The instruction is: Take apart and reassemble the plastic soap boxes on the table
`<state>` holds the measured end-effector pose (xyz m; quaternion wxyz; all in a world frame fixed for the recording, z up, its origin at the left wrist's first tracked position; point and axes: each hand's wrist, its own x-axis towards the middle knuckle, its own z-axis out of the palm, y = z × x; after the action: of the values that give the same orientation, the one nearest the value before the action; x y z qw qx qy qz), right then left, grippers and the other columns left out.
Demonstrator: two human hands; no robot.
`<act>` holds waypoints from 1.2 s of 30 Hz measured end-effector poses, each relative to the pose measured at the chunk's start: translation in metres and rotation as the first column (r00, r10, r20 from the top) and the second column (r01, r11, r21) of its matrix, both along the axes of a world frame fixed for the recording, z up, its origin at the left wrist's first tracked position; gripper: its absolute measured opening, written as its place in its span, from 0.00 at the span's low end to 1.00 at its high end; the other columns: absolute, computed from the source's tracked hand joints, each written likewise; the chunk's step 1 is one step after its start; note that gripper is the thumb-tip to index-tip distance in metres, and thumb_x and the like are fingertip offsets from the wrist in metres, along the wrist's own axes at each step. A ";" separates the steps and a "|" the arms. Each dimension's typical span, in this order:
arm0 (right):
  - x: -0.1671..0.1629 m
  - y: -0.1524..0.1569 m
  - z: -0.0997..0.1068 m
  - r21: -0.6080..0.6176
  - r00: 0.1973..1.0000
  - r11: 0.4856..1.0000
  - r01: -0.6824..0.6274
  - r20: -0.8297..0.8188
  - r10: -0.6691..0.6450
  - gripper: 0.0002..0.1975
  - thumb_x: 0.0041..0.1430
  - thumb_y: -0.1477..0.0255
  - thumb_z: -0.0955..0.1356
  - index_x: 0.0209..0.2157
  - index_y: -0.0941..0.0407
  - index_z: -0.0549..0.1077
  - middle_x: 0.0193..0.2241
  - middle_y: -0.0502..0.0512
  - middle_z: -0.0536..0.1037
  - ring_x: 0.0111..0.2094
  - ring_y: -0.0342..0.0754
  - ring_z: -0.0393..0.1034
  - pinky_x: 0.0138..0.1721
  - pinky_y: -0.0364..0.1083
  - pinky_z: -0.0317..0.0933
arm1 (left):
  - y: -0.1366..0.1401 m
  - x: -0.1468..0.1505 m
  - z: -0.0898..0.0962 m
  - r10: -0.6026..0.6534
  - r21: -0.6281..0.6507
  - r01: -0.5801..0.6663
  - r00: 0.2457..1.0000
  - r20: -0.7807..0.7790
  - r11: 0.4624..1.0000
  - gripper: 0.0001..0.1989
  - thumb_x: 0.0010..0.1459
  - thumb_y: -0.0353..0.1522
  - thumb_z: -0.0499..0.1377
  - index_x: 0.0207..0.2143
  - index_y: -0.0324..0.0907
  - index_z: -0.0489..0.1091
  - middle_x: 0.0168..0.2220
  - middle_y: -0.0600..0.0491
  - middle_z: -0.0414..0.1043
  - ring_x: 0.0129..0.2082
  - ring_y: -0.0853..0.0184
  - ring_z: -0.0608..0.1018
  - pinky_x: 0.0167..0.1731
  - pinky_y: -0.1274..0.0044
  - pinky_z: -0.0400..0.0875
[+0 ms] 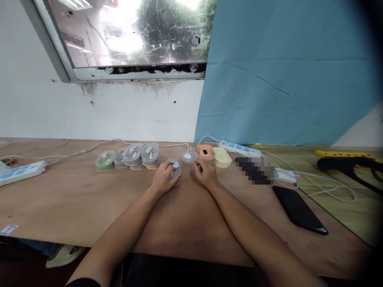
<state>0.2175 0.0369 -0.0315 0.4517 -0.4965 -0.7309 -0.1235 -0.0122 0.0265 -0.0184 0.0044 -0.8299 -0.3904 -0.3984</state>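
My left hand [163, 178] rests over a small grey plastic box with a clear lid [174, 164], its fingers and thumb around the lid and near side. A round sticker shows on the lid. My right hand [206, 174] has curled fingers close together, beside a clear round dish [188, 150] with a white disc in it; whether anything is pinched between the fingertips cannot be made out. Just behind this hand sit an orange box part [205, 152] with a dark opening and a stack of pale yellow pieces [222, 157].
Lidded grey boxes [133, 155] and a green one [105, 161] stand left. White power strips [239, 149] and cables lie along the back. A black phone-like slab [300, 209] and a white adapter [285, 175] lie right. A blue sheet [269, 79] covers the wall.
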 end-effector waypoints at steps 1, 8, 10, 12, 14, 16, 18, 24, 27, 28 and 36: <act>0.000 0.000 0.000 0.003 1.000 1.000 -0.010 0.001 0.010 0.13 0.61 0.66 0.60 0.42 0.55 0.71 0.33 0.55 0.77 0.29 0.46 0.71 0.35 0.46 0.65 | -0.001 0.000 0.001 -0.028 0.010 0.028 1.000 0.000 1.000 0.12 0.57 0.40 0.58 0.39 0.43 0.70 0.49 0.45 0.67 0.51 0.60 0.70 0.51 0.67 0.67; -0.003 -0.004 0.002 -0.050 0.994 0.994 -0.095 0.040 0.097 0.15 0.61 0.63 0.61 0.45 0.55 0.70 0.35 0.57 0.77 0.35 0.49 0.72 0.39 0.48 0.66 | -0.004 0.002 0.002 -0.134 0.069 0.132 0.990 0.031 0.989 0.12 0.57 0.40 0.58 0.39 0.43 0.71 0.48 0.45 0.69 0.50 0.62 0.71 0.51 0.68 0.68; -0.006 -0.007 0.004 -0.094 0.981 0.983 -0.155 0.100 0.165 0.21 0.58 0.57 0.64 0.48 0.54 0.69 0.39 0.58 0.76 0.40 0.52 0.72 0.42 0.50 0.66 | -0.003 0.002 0.000 -0.134 0.072 0.129 0.988 0.077 0.989 0.12 0.56 0.41 0.59 0.37 0.43 0.72 0.46 0.46 0.71 0.48 0.62 0.72 0.49 0.68 0.69; -0.012 -0.010 0.005 -0.135 0.954 0.964 -0.230 0.162 0.250 0.29 0.52 0.51 0.67 0.51 0.54 0.67 0.45 0.60 0.75 0.46 0.55 0.69 0.46 0.53 0.65 | -0.001 0.002 -0.001 -0.095 0.071 0.083 0.979 0.182 0.994 0.12 0.55 0.42 0.60 0.34 0.43 0.72 0.41 0.47 0.73 0.44 0.63 0.74 0.46 0.69 0.70; -0.018 -0.011 0.005 -0.155 0.936 0.951 -0.267 0.194 0.294 0.34 0.49 0.49 0.68 0.53 0.53 0.65 0.48 0.61 0.72 0.49 0.56 0.68 0.48 0.54 0.65 | 0.001 0.000 -0.001 -0.039 0.064 0.019 0.945 0.325 0.998 0.12 0.56 0.41 0.59 0.32 0.42 0.73 0.36 0.49 0.74 0.40 0.65 0.76 0.43 0.70 0.71; -0.023 -0.010 0.006 -0.161 0.944 0.958 -0.237 0.194 0.266 0.30 0.54 0.53 0.66 0.55 0.53 0.64 0.50 0.61 0.70 0.50 0.55 0.67 0.48 0.53 0.65 | 0.002 -0.003 0.000 0.002 0.054 -0.030 0.894 0.449 0.998 0.13 0.59 0.41 0.57 0.31 0.41 0.72 0.34 0.50 0.74 0.37 0.66 0.76 0.40 0.72 0.72; -0.024 -0.008 0.006 -0.170 0.960 0.969 -0.179 0.187 0.211 0.23 0.60 0.59 0.63 0.55 0.53 0.64 0.50 0.60 0.70 0.50 0.54 0.67 0.46 0.53 0.66 | 0.003 -0.006 0.001 0.009 0.055 -0.044 0.856 0.516 0.998 0.15 0.61 0.42 0.54 0.29 0.41 0.72 0.33 0.50 0.73 0.35 0.67 0.76 0.39 0.73 0.71; -0.020 -0.005 0.007 -0.261 0.979 0.945 -0.198 0.003 0.206 0.16 0.64 0.64 0.60 0.50 0.52 0.68 0.44 0.57 0.75 0.43 0.51 0.71 0.41 0.49 0.65 | 0.009 -0.008 -0.005 -0.064 0.031 0.056 0.865 0.497 0.998 0.26 0.58 0.53 0.50 0.34 0.40 0.71 0.35 0.48 0.73 0.37 0.65 0.76 0.37 0.74 0.72; -0.020 -0.004 0.005 -0.304 0.969 0.930 -0.208 -0.191 0.154 0.16 0.64 0.61 0.59 0.40 0.55 0.72 0.32 0.54 0.77 0.33 0.48 0.71 0.34 0.45 0.63 | 0.013 -0.003 -0.013 -0.101 -0.009 0.124 0.842 0.530 0.992 0.32 0.52 0.55 0.55 0.49 0.40 0.66 0.44 0.44 0.71 0.44 0.61 0.75 0.40 0.72 0.72; -0.020 -0.003 0.004 -0.312 0.959 0.929 -0.198 -0.257 0.118 0.18 0.64 0.59 0.58 0.35 0.56 0.73 0.28 0.53 0.77 0.30 0.47 0.70 0.32 0.44 0.62 | 0.014 -0.001 -0.015 -0.099 -0.021 0.132 0.832 0.547 0.991 0.36 0.50 0.54 0.58 0.54 0.40 0.61 0.47 0.43 0.70 0.47 0.59 0.74 0.41 0.71 0.72; -0.021 0.000 0.000 -0.372 0.852 0.902 -0.221 -0.524 -0.007 0.22 0.57 0.53 0.63 0.25 0.58 0.70 0.17 0.49 0.69 0.21 0.44 0.63 0.24 0.42 0.56 | 0.010 0.005 -0.010 0.052 -0.169 0.035 0.873 0.484 0.985 0.23 0.58 0.39 0.57 0.55 0.41 0.61 0.42 0.47 0.74 0.30 0.70 0.75 0.36 0.74 0.71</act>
<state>0.1960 0.0367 -0.0316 0.5188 -0.5539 -0.6202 0.1986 -0.0076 0.0365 -0.0284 -0.1637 -0.6985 -0.4157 -0.5591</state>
